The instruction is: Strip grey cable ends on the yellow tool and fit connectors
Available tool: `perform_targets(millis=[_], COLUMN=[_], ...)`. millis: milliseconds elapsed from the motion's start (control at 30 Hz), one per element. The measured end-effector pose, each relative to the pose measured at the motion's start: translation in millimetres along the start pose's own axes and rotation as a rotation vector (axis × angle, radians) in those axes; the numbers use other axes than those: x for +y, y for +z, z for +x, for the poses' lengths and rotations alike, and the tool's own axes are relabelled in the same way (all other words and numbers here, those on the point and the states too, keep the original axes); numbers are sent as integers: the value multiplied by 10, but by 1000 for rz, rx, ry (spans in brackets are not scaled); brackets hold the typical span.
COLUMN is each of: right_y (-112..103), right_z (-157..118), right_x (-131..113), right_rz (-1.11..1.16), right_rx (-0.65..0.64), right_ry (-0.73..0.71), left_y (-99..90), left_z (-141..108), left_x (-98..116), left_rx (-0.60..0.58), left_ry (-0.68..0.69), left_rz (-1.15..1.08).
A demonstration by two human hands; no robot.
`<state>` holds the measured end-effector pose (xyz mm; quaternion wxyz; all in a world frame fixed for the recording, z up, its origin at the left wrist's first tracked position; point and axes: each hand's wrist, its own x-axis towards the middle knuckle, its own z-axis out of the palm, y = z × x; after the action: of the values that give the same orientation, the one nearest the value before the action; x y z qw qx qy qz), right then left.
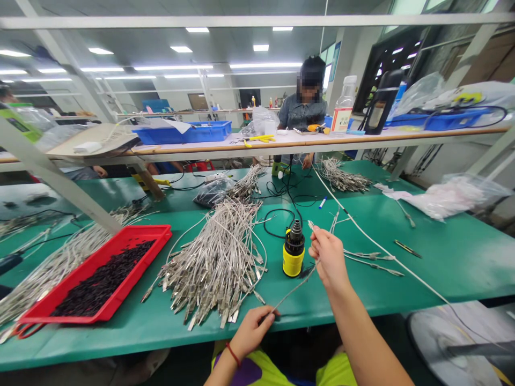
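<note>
Together, left hand (251, 332) and right hand (330, 257) pinch a thin grey cable (295, 287), long axis slanting from lower left to upper right, above the green surface (442, 268), near a yellow-and-black cylindrical device (293, 249).

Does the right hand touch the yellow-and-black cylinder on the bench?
No, the right hand pinches a thin cable clear of the yellow-and-black cylinder.

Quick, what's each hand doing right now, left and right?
Left hand: closed, holding a thin grey cable.
Right hand: closed, fingers pinching the same cable higher up.
</note>
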<state>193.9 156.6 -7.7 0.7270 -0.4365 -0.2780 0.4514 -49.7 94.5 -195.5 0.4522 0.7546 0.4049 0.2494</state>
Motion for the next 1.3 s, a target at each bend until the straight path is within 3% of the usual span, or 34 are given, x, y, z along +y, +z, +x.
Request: perform_targets(millis=[567, 900, 1000, 1100, 1200, 1300], right_y=[-66, -104, -148, -218, -281, -321], right_z=[15, -35, -106, -145, -94, 12], right_x=[37, -15, -104, -170, -156, -103], right_rz=[-19, -21, -179, -662, -1035, -1188], right_rx=[43, 73, 163, 221, 96, -44], right_ry=[-40, -70, -244, -594, -867, -989], left_y=[-10, 13, 146, 338, 497, 557], left_z=[0, 4, 27, 116, 279, 464], left_x=[26, 91, 185, 288, 352, 351], left_rx=[-7, -43, -113, -255, -418, -515], left_ry=[-23, -79, -108, -136, -184, -234], left_rz=[-13, -140, -246, -407, -599, -798])
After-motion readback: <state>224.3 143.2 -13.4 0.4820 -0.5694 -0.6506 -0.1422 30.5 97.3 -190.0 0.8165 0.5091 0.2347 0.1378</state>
